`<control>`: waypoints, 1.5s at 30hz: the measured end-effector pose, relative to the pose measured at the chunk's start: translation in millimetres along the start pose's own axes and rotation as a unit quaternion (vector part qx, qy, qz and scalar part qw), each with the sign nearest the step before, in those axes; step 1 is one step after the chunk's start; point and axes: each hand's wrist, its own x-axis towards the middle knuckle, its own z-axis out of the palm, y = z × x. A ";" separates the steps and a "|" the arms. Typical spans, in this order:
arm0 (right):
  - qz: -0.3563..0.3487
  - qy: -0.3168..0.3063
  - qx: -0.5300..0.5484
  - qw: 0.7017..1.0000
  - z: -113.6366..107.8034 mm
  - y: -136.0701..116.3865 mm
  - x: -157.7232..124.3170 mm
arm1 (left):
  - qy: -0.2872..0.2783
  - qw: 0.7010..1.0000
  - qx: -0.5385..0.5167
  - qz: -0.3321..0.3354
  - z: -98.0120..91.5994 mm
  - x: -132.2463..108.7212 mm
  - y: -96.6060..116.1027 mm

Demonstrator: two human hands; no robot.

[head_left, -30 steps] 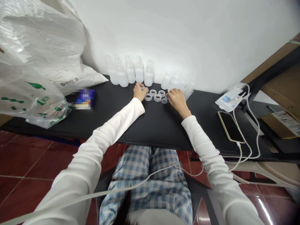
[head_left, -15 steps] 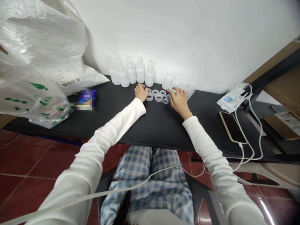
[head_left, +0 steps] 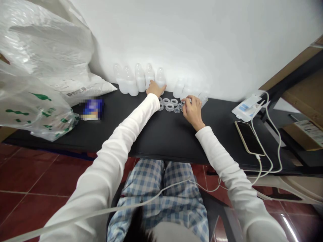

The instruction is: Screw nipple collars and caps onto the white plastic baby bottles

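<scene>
My left hand (head_left: 155, 89) reaches to the foot of the rightmost capped baby bottle (head_left: 160, 76), thumb and fingers apart; I cannot tell whether it touches the bottle. More white bottles with clear domed caps (head_left: 138, 77) stand to its left. Below my hands lie several translucent bottle collar rings (head_left: 170, 107) in two rows, some partly hidden by my left wrist. Beside them are small clear round pieces, perhaps nipples (head_left: 177, 110). My right hand (head_left: 193, 110) is over these pieces with its fingers curled together; what they hold is hidden.
Blurred white bottles (head_left: 179, 88) stand behind my right hand along the wall. Plastic bags (head_left: 45, 94) and a blue packet (head_left: 93, 109) are at left. At right lie a phone (head_left: 249, 137) with white cables and a white-blue package (head_left: 248, 106). Cardboard boxes (head_left: 304, 132) sit farther right.
My left hand has moved forward and slightly right from the collar rings to the rightmost capped bottle, its fingers spreading. My right hand stays over the small clear pieces, its fingers more curled.
</scene>
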 end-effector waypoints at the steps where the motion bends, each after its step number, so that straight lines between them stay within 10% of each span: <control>1: 0.002 -0.002 -0.001 1.000 -0.6 0.2 0.0 | -0.003 1.000 0.017 -0.003 -1.3 2.0 3.4; 5: 0.008 0.005 0.008 1.000 -0.8 0.7 -0.3 | 0.028 0.999 0.037 0.028 1.2 7.5 2.4; 10: 0.014 0.059 0.069 0.996 3.6 0.7 -3.2 | 0.160 0.960 -0.045 0.226 10.5 -10.8 -23.3; 15: -0.034 0.098 0.164 0.981 5.5 2.6 -8.1 | 0.131 0.917 0.021 0.376 5.9 -58.7 -43.4; 25: -0.023 0.076 0.234 0.969 4.6 -5.9 -13.5 | 0.089 0.940 0.027 0.327 -8.0 -98.8 -28.6; 45: 0.145 0.173 0.301 0.926 -0.6 -15.0 -8.0 | -0.021 0.852 0.056 0.519 -3.1 -86.8 -44.9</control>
